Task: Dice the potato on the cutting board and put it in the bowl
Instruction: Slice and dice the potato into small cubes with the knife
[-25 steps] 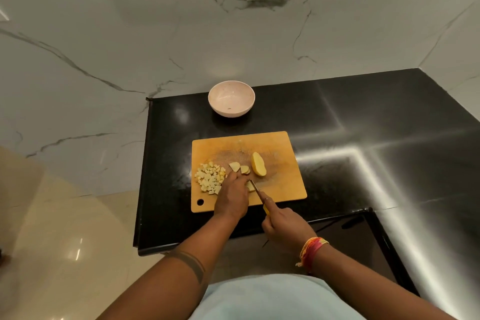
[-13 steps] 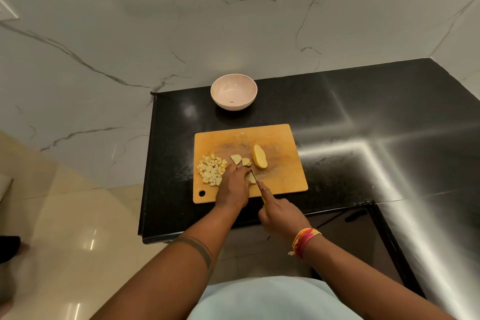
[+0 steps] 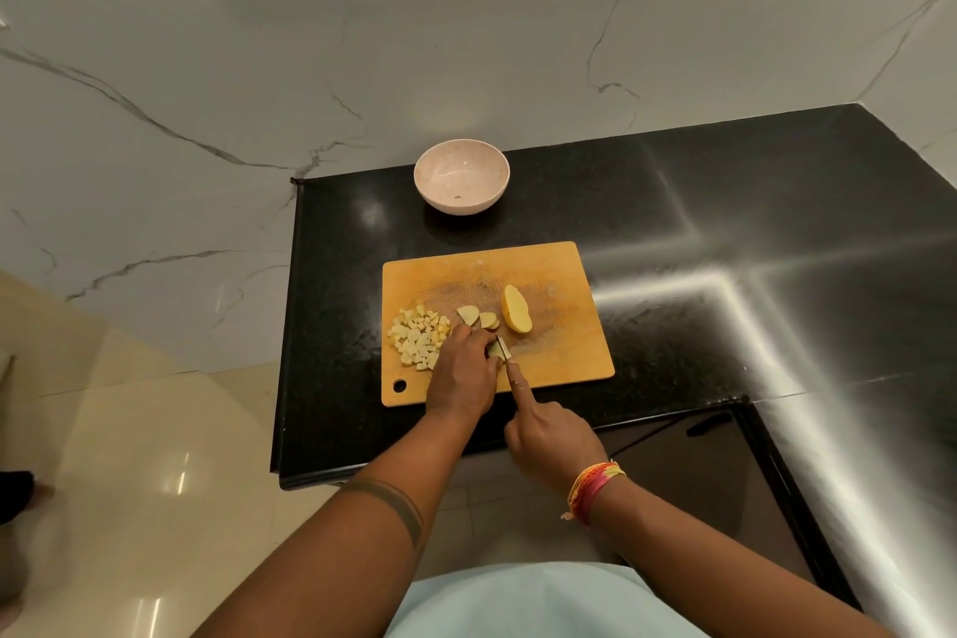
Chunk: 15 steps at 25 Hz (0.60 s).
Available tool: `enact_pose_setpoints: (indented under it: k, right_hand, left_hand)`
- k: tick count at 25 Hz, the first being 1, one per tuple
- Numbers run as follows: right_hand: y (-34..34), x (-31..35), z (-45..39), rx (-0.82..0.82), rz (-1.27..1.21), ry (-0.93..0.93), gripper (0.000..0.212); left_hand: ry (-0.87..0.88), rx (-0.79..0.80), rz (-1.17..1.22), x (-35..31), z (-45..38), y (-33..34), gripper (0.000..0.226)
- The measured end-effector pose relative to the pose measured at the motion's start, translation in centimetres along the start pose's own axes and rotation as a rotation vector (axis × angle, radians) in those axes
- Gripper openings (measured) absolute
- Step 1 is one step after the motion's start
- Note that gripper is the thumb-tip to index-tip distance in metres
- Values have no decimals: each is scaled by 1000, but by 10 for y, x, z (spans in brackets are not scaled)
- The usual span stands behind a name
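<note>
Pale yellow potato slice (image 3: pixel 496 351) lies pinned under the left hand (image 3: pixel 462 375), almost fully hidden by curled fingertips (image 3: pixel 479 338); long axis cannot be told. The knife (image 3: pixel 503 346) blade stands just right of those fingertips, nearly touching them, running away from the person. Right hand (image 3: pixel 550 436) grips the handle, index finger stretched along the spine. Left hand is the nearer one to the piece; the blade edge sits at the piece's right end, so the coming cut depends on the narrow gap between blade and left fingertips.

Further from the fingers: two small slices (image 3: pixel 479 317) just beyond the left fingertips, a larger potato wedge (image 3: pixel 516 309) beyond and right of the blade. Diced pile (image 3: pixel 419 336) touches the left hand's left side. All on the wooden cutting board (image 3: pixel 559 358). Bowl (image 3: pixel 461 177) stands well beyond, holding no dice.

Versus earlier frames: both hands and blade keep the same grip and position on the board; only the camera view has shifted downward.
</note>
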State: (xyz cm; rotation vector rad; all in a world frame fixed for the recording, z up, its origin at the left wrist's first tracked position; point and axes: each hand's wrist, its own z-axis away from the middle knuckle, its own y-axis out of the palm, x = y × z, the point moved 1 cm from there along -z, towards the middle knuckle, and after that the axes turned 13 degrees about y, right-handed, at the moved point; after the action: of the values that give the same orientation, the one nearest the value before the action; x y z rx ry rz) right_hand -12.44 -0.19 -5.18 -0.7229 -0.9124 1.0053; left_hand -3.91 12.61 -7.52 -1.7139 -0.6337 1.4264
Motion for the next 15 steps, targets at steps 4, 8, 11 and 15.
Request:
enact_pose_setpoints:
  k: [4, 8, 11, 15]
  right_hand:
    - [-3, -2, -4, -16, 25, -4, 78]
    - [-6, 1, -12, -20, 13, -5, 78]
    - [-3, -1, -12, -14, 15, -2, 80]
    - [0, -4, -15, 0, 9, -16, 81]
  left_hand:
    - [-6, 1, 0, 0, -1, -1, 34]
    - [-15, 5, -7, -1, -2, -1, 33]
    - [-26, 11, -7, 0, -3, -2, 33]
    - [-29, 18, -6, -2, -4, -3, 30]
